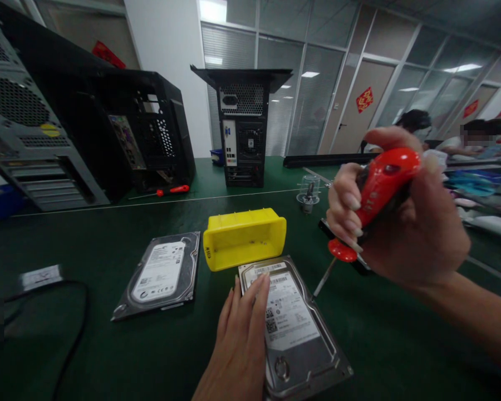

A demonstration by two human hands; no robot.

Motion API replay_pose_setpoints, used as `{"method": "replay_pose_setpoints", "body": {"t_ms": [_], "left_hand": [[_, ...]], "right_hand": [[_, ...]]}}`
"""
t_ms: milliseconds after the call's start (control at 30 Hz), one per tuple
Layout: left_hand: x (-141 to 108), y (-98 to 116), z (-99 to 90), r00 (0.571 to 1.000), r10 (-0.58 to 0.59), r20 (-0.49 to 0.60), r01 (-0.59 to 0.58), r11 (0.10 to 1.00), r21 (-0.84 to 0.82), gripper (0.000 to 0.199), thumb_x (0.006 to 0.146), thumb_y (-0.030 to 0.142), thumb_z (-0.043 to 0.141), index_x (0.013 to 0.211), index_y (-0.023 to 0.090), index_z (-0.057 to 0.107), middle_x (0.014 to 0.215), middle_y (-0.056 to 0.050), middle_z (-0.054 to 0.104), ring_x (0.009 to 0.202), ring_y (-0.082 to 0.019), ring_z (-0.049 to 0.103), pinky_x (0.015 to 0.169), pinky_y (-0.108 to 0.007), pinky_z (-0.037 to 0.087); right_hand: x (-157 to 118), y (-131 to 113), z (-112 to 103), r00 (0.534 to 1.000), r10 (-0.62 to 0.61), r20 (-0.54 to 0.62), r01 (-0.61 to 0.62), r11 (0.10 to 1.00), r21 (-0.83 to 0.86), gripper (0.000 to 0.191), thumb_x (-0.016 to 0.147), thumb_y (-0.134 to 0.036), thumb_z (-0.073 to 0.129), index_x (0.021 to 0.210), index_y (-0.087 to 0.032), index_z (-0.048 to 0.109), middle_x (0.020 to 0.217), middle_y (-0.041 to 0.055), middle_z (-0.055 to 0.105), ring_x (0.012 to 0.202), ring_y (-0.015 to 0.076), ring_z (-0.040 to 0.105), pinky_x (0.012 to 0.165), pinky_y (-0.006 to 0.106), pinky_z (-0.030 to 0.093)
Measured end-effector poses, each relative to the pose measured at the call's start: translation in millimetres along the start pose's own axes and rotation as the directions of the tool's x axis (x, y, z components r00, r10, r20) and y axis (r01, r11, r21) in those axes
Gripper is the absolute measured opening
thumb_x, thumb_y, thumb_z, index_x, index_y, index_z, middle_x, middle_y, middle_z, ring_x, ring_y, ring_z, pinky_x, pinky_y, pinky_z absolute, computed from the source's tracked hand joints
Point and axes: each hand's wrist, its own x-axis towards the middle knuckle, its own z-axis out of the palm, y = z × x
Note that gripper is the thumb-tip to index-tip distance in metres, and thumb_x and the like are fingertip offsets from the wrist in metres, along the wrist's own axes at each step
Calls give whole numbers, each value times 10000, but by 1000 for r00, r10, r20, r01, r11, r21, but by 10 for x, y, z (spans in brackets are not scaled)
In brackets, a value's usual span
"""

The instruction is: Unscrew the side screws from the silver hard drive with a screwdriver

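Left hand: flat, fingers together and extended, pressing down on the label side of the nearer hard drive; nothing gripped.
Right hand: closed in a full fist round the red handle of a screwdriver, shaft angled down, tip touching the drive's right edge.
Nearer hard drive: lies flat on the green table mat, directly before the person. Likely rigid, dense and fairly heavy for its size; the metal casing looks smooth and liable to slide, so best held by its long side edges, keeping off the label face.
Second hard drive: flat, to the left, apart from the first.
Yellow plastic bin: just beyond both drives, tipped on its side.
Black cable: near left.
Small clear-domed item: mid-table, identity unclear.
Second red screwdriver: further back, left.
Computer towers: far, upright.
Other people: far right, seated.
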Motion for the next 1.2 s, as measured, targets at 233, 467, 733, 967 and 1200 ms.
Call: {"method": "replay_pose_setpoints", "body": {"t_ms": [233,467,733,967,1200], "left_hand": [[-4,-13,-17,999,27,27,-26,1000,-6,1098,656,328,659,1410,258,-135,1474,-119,183,1313,-402,221,1006,-632,305],[9,-47,53,999,31,-18,-32,999,-4,1088,624,326,642,1412,256,-105,1464,-121,207,1297,-408,253,987,-645,316],[8,0,-15,1000,-10,26,10,999,-31,1111,614,339,682,1411,261,-87,1472,-119,186,1308,-409,227,994,-658,300],[10,-23,37,1000,13,-13,-13,1000,-4,1023,661,283,603,1414,250,-88,1462,-119,210,1306,-395,243,996,-645,310],[-3,-110,113,998,58,-31,-58,998,-19,1065,630,372,612,1416,250,-96,1469,-121,193,1291,-420,258,963,-664,326]], "right_hand": [[-23,-41,-14,1000,5,29,-4,1000,-31,215,905,-423,283,996,-262,392,733,23,405,533,89,437,403,231,389],[-1,-68,-49,998,-10,57,15,997,-74,207,911,-402,287,981,-243,401,766,19,424,570,107,495,415,248,419],[43,-122,-100,995,-94,13,95,989,-109,144,884,-305,412,889,-170,464,834,17,471,710,85,540,671,263,520],[53,-98,-63,992,-123,-14,121,986,-111,112,820,-324,556,865,-224,536,767,0,496,644,77,528,544,226,498],[29,-44,-31,988,-148,-38,140,979,-151,85,867,-274,498,934,-230,470,766,-1,450,617,75,510,527,226,455]]}}
